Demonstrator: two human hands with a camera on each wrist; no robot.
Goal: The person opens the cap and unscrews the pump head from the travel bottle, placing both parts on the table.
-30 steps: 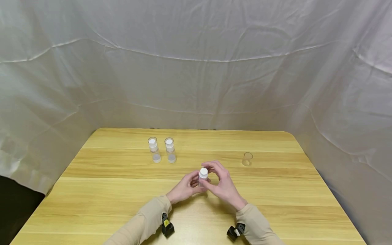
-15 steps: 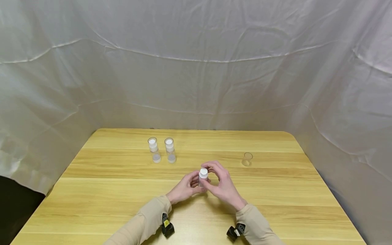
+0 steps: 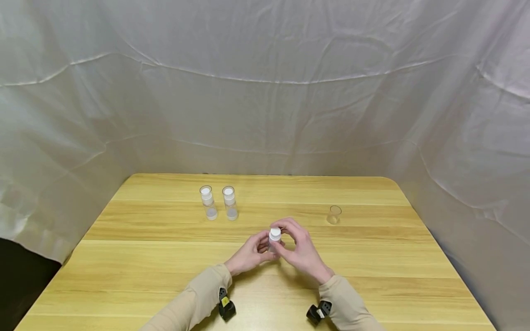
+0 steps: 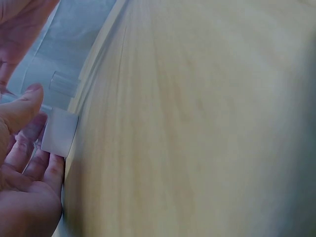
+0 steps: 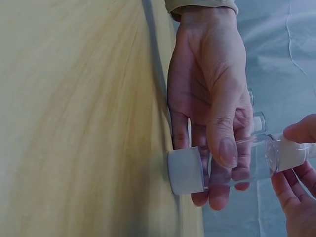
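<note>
Two grips: left hand [image 3: 249, 253] curled round the tube [image 5: 254, 155], right hand [image 3: 301, 248] pinching the bottle [image 3: 275, 235] (likely light, stiff); hold the probably slick tube near its base [image 5: 185, 171].

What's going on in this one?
A person holds an upright clear-and-white bottle in both bare hands: the left hand round its clear lower body, the right hand at its white upper part. Two similar bottles stand farther back on the table, left of centre, and a small clear cup sits apart on the right.
</note>
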